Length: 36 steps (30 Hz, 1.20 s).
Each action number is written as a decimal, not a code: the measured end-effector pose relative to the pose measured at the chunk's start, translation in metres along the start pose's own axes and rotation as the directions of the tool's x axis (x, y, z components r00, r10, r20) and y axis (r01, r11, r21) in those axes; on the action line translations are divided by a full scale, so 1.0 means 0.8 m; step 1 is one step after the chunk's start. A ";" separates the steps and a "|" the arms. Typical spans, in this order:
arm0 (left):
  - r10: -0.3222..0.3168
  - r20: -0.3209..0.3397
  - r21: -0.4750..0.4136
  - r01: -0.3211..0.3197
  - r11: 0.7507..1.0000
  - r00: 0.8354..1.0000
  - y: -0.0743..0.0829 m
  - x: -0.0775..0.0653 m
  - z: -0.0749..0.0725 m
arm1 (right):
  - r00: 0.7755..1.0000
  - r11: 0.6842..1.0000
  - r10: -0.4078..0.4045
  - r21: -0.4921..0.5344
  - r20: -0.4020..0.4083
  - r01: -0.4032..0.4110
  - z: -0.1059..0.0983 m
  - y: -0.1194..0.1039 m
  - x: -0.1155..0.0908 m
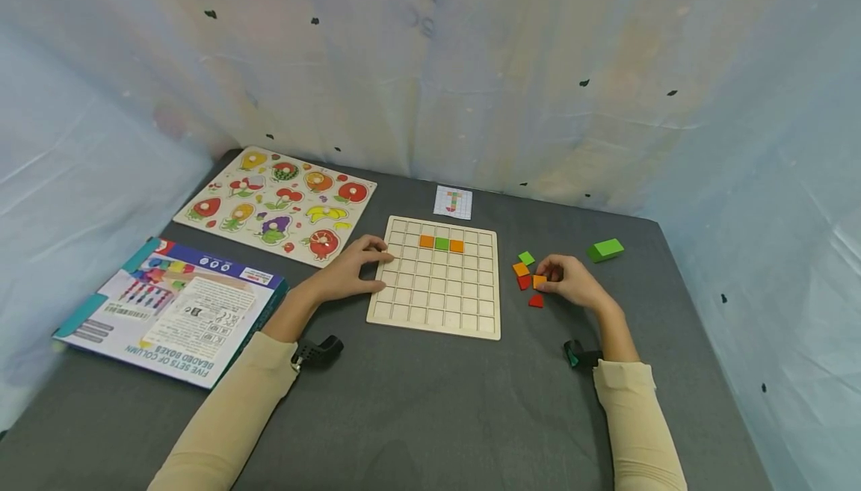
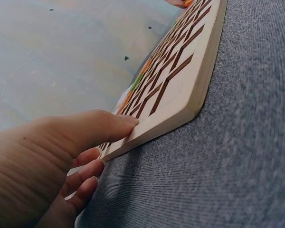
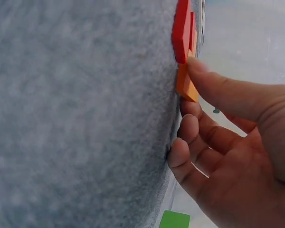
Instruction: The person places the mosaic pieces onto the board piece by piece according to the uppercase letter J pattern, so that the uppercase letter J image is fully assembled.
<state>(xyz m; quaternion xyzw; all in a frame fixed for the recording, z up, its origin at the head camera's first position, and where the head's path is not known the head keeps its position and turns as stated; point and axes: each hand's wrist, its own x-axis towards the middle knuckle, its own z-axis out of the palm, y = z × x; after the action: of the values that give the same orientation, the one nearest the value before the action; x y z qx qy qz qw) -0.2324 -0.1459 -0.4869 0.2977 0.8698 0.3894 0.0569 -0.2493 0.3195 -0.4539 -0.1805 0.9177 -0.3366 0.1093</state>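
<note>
My left hand [image 1: 350, 270] holds the left edge of a wooden grid board [image 1: 430, 330]. In the left wrist view its thumb lies on the rim and the other fingers bend at the side. An orange tile [image 1: 427, 241], a green tile [image 1: 442, 244] and another orange tile [image 1: 457, 246] form a row on the board. Right of it, my right hand [image 1: 572, 282] pinches an orange square tile [image 3: 184, 84] between thumb and index finger, close over the table. Beside that tile lie a red tile [image 1: 536, 301], another red one [image 1: 524, 282], an orange one [image 1: 521, 269] and a green one [image 1: 526, 258].
A small pattern card [image 1: 453, 202] lies behind the board. A fruit puzzle board [image 1: 296, 207] is at the back left, with a boxed bead set [image 1: 175, 312] in front of it. To the right sits a green block [image 1: 605, 250]. Hanging fabric encloses the dark table.
</note>
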 end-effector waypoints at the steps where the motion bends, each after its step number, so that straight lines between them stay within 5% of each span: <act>1: 0.000 0.001 -0.002 0.000 1.000 1.000 0.000 0.000 0.000 | 1.000 1.000 0.004 0.010 0.005 -0.004 0.000 0.000 0.001; 9: 0.003 0.001 0.003 -0.003 1.000 1.000 0.000 0.002 0.001 | 0.999 0.997 -0.049 0.059 0.013 0.049 0.002 -0.029 0.030; 22: 0.013 -0.005 0.003 -0.013 1.000 1.000 -0.002 0.002 0.003 | 0.965 0.960 -0.238 0.177 0.112 0.216 0.065 -0.116 0.122; 36: 0.008 -0.006 0.002 -0.007 1.000 1.000 -0.002 0.002 0.000 | 0.951 0.951 -0.282 0.169 0.124 0.260 0.098 -0.140 0.139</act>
<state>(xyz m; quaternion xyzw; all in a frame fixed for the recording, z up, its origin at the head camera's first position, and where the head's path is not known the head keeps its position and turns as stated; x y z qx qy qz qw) -0.2346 -0.1457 -0.4879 0.2999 0.8692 0.3896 0.0526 -0.2962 0.1498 -0.4475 -0.3207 0.8454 -0.4026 0.1424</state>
